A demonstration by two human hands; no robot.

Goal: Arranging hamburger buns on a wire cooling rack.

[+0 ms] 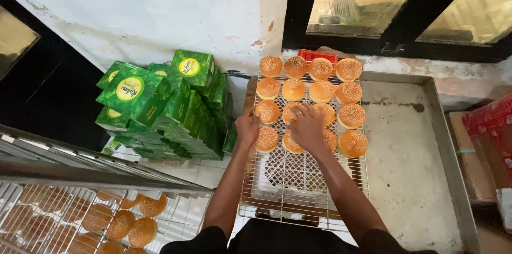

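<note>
Several golden sesame buns (322, 92) lie in rows on the far half of a wire cooling rack (298, 179). My left hand (247, 127) rests at the rack's left edge, touching a bun (266, 139) in the nearest row. My right hand (308, 127) lies flat over the buns in the middle of the two nearest rows, fingers spread and pressing on them. Neither hand has lifted anything. The near half of the rack is bare wire.
The rack sits on a large metal tray (416, 168). A stack of green cartons (165, 105) stands to the left by the wall. Lower left, another wire shelf (80, 216) holds more buns. Red boxes (490, 126) lie at the right; windows are above.
</note>
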